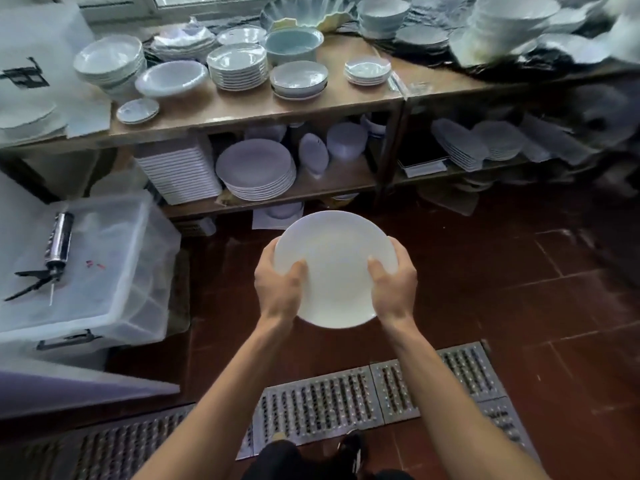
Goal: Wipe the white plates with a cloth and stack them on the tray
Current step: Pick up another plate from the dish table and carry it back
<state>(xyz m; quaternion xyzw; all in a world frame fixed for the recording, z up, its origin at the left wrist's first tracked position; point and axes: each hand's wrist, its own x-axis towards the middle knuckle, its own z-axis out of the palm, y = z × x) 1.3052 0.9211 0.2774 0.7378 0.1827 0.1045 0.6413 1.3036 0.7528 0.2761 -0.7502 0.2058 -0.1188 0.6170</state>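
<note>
On my left a clear plastic bin (104, 258) is crowding the floor's edge; ahead, shelves (277, 188) of stacked dishes are closing off the far side. I am holding a white plate (334, 268) over the red tile floor (519, 306), my left hand (278, 285) and right hand (393, 284) each pinching its rim, thumbs on top, fingers curled beneath. Being round, it has no long axis; its face is tilting toward me.

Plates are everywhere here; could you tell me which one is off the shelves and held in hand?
The plain white plate, gripped by both hands over the floor.
</note>
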